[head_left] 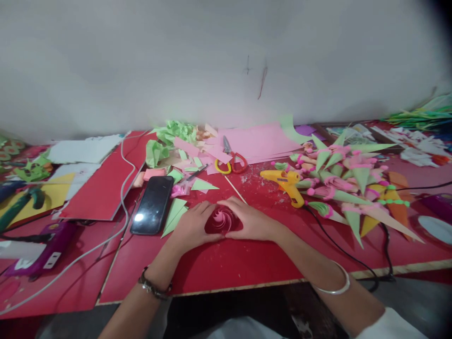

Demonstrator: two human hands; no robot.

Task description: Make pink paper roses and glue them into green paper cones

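A small pink paper spiral [223,220] sits on the red tabletop between my two hands, its strips curling round a centre. My left hand [193,223] curves about its left side, with fingertips at the top and thumb along the near edge. From the other side, my right hand [251,220] arches over, its thumb at the spiral's lower right edge and its fingers bent round the far side. Red table shows in the gap between the right palm and the paper. Left of my left hand lie a green paper triangle [174,214] and a black phone [153,205].
A yellow glue gun [283,182] with a black cord lies right of centre, beside a heap of green and pink paper cones [339,174]. Scissors [229,157] rest near pink sheets [254,141]. A white cable [122,188] crosses the left side, near a purple box [45,249].
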